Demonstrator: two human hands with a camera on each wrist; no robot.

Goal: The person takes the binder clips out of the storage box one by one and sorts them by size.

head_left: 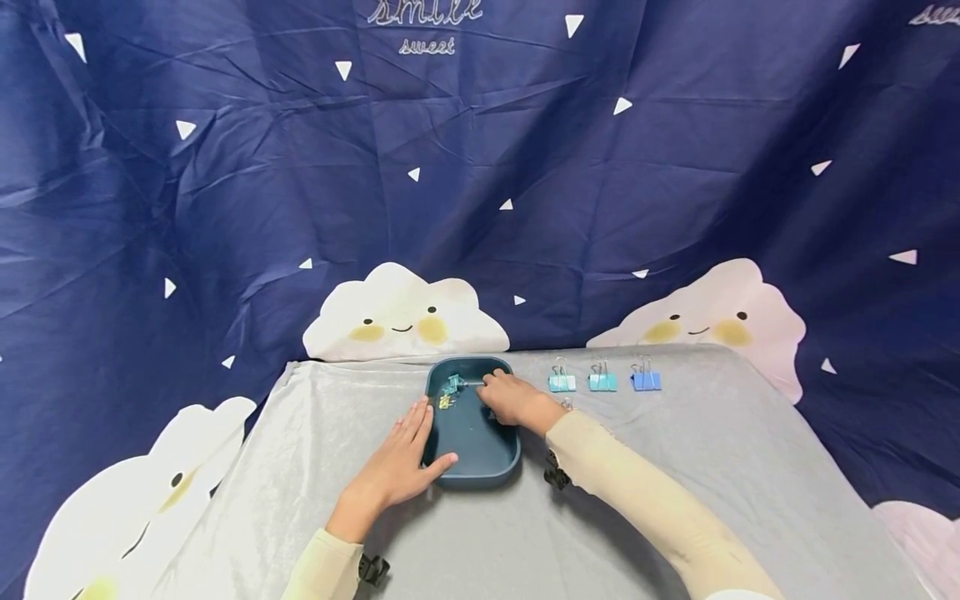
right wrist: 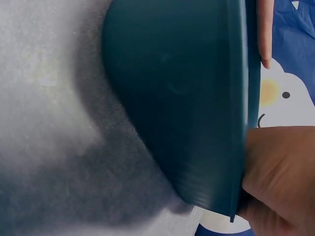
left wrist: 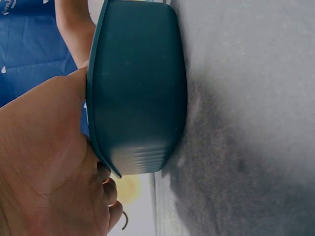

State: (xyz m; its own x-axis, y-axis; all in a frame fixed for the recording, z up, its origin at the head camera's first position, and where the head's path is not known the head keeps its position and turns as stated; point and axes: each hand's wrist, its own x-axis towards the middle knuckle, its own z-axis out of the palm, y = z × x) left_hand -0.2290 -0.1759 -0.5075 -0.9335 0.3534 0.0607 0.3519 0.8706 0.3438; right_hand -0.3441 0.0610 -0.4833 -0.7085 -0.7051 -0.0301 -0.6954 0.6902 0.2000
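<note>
Small teal metal binder clips lie just left of our right hand (pinching or not, we cannot tell), toward the bench's far edge.

Deep teal on the tray, and what a contrast against that pale grey cloth! In the tray's far left corner, lighter teal on the small clips, then a flash of yellow from the clip just nearer. Along the cloth's far edge, it's pale turquoise on the left clip, turquoise on the middle clip, bold blue on the right clip, all with silvery handles! Cream sleeves here, and behind, a navy curtain patterned with white triangles, white lettering and yellow-cheeked white clouds!
</note>
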